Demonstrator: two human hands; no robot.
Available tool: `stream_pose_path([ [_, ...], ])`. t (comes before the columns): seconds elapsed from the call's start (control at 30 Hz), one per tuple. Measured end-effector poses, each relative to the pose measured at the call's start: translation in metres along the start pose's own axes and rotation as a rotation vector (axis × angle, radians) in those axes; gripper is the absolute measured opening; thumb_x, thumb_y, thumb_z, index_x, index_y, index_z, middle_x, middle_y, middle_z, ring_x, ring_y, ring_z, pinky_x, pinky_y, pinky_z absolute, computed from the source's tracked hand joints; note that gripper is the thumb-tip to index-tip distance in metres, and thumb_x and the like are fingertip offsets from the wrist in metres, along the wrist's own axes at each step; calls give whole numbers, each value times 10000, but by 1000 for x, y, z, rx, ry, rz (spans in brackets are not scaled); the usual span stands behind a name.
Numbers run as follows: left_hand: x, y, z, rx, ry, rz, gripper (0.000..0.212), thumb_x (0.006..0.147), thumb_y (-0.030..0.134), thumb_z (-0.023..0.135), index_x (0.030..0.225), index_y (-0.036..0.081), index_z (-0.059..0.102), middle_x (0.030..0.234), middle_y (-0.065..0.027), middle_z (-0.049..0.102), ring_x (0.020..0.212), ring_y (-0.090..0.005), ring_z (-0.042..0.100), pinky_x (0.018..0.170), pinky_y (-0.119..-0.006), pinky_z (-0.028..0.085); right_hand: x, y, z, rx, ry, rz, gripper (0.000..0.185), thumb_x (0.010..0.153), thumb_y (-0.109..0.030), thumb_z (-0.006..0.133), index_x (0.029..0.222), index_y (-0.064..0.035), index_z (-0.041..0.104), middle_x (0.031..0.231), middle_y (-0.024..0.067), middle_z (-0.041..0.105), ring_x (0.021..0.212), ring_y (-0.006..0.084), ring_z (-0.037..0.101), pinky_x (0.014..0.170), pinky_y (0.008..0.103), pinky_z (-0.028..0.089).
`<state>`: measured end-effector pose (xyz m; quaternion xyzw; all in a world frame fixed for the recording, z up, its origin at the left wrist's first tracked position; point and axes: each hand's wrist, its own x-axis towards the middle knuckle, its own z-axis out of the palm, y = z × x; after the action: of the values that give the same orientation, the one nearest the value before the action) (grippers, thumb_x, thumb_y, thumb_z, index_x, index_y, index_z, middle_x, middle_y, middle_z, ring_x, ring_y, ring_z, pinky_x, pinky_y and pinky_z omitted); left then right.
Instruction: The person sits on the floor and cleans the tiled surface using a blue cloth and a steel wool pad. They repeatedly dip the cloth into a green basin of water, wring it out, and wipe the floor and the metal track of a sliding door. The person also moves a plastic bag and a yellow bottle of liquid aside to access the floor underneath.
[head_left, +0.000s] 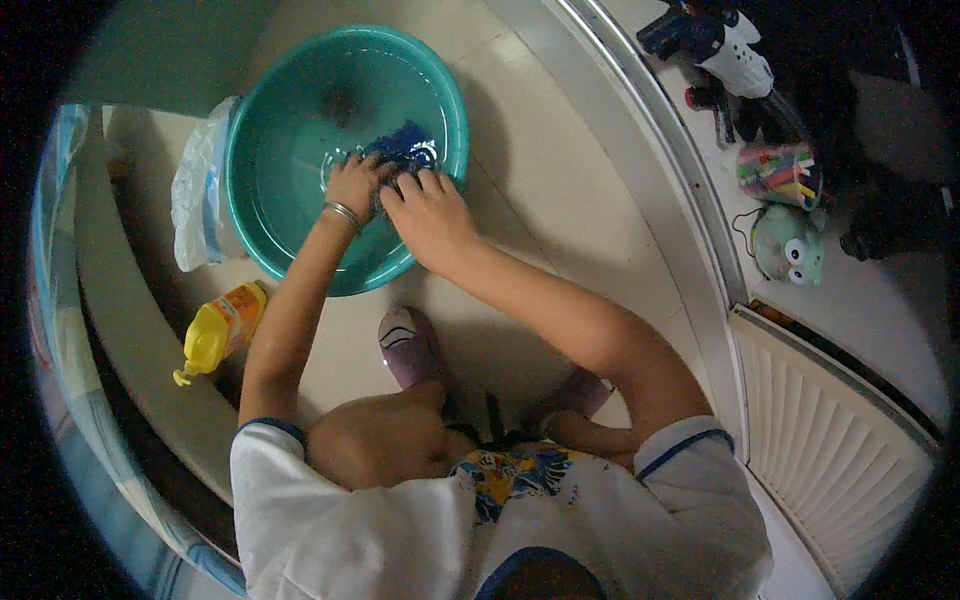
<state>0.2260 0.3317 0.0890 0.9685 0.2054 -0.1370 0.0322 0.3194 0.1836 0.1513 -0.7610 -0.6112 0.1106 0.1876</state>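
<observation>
A round green plastic basin holds water and stands on the tiled floor. Dark blue cloth lies in the water towards the basin's right side. My left hand, with a bracelet at the wrist, is on the near edge of the wet cloth, fingers partly hidden by it and the water. Close beside it, my right hand has its fingers bent over the same dark cloth. Whether either hand grips the cloth is unclear.
A yellow pump bottle lies left of my left forearm. A clear plastic bag touches the basin's left side. On the right are a metal door track, a cup of markers, a green frog-like object and a toy gun.
</observation>
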Motion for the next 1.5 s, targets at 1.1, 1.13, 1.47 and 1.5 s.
stream_pose_path([
  [1.1,-11,-61,-103,-2364,479,-368,475,830,493,553,913,26,563,802,-88,589,746,-228,569,751,-367,465,2,-24,-32,433,379,162,316,750,17,540,1053,-58,592,977,121,546,928,319,519,796,420,428],
  [1.13,-6,-48,-111,-2388,581,-465,360,819,404,585,777,50,534,675,-65,512,621,-213,516,647,-336,449,0,-21,-22,415,331,187,315,753,17,539,1054,-61,592,977,120,546,928,319,519,799,423,426],
  [1.47,-5,-35,-108,-2024,833,-776,117,768,162,553,714,94,474,632,-54,472,552,-194,484,564,-288,438,-10,-8,-22,479,391,225,327,723,30,557,1037,-61,586,973,133,548,929,336,513,812,433,406],
  [1.5,-6,-39,-107,-2002,809,-754,116,770,153,549,716,95,465,628,-51,466,550,-188,479,564,-283,437,-8,-7,-22,461,409,229,328,723,26,559,1037,-64,590,976,131,549,929,334,514,819,433,404],
])
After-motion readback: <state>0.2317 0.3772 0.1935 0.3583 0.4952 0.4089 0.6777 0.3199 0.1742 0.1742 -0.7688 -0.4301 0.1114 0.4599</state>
